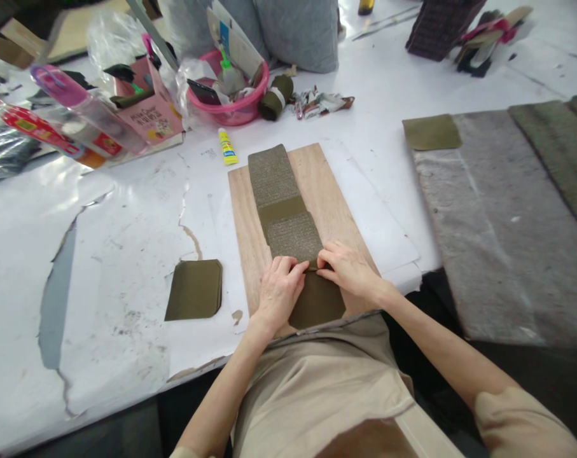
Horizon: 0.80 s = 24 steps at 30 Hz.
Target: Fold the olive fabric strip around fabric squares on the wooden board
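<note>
A long olive piece (pixel 288 208), with speckled fabric-like sections and smooth bands, lies lengthwise on a wooden board (pixel 324 191). Its near end is a smooth olive flap (pixel 317 302) that reaches to the board's front edge. My left hand (pixel 281 289) and my right hand (pixel 348 267) meet at the seam between the speckled section and this flap. Fingertips of both hands are closed on the narrow raised edge there, thumbs close together. Left of the board lies a small stack of smooth olive pieces (pixel 193 289) with cut corners.
Behind the board are a yellow glue tube (pixel 228 146), a pink basket (pixel 231 113) of odds and ends, and an olive roll (pixel 276 97). Bottles (pixel 92 117) and a pink box (pixel 149 108) stand back left. A grey padded board (pixel 498 222) with an olive piece (pixel 432 132) is at right.
</note>
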Each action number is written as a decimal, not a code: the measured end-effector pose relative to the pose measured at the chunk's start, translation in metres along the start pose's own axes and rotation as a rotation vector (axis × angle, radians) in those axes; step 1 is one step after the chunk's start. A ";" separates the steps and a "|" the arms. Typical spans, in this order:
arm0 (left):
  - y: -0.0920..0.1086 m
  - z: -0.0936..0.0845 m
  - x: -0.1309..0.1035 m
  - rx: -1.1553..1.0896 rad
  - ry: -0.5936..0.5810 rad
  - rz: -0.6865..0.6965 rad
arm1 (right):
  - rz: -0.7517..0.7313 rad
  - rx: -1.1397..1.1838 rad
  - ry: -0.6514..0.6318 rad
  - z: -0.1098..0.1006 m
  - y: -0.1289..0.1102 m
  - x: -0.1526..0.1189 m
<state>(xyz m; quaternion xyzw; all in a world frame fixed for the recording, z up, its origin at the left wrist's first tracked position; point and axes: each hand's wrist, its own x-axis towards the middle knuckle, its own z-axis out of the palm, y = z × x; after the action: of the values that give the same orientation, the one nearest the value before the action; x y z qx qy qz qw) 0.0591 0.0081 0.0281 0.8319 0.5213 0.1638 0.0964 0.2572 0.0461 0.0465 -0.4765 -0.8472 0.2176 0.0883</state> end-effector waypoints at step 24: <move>-0.039 -0.058 -0.046 -0.513 0.211 -0.407 | 0.114 0.254 0.131 0.037 0.025 -0.017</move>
<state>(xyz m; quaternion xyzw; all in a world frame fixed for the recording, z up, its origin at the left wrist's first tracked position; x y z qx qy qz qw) -0.0136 -0.0171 0.0615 0.6380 0.6256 0.3520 0.2786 0.2722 0.0330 0.0035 -0.5219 -0.7770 0.2962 0.1905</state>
